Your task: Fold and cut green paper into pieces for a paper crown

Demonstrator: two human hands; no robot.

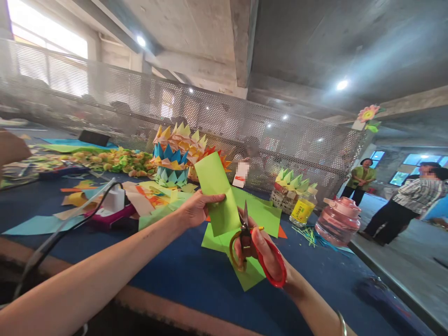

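Observation:
My left hand (196, 210) pinches a strip of light green paper (217, 191) and holds it upright above the blue table (182, 275). My right hand (266, 254) grips scissors (247, 240) with one red and one yellow handle loop. Their blades point up and are slightly apart at the lower right edge of the strip. More green sheets (259, 212) lie flat on the table under both hands.
Folded paper crowns (173, 154) and a green one (292, 179) stand at the back, before a perforated metal screen (245, 126). Loose coloured sheets (115, 200) lie left. A yellow-labelled bottle (303, 207) and pink jug (338, 221) stand right. Two people (413, 200) stand beyond the table.

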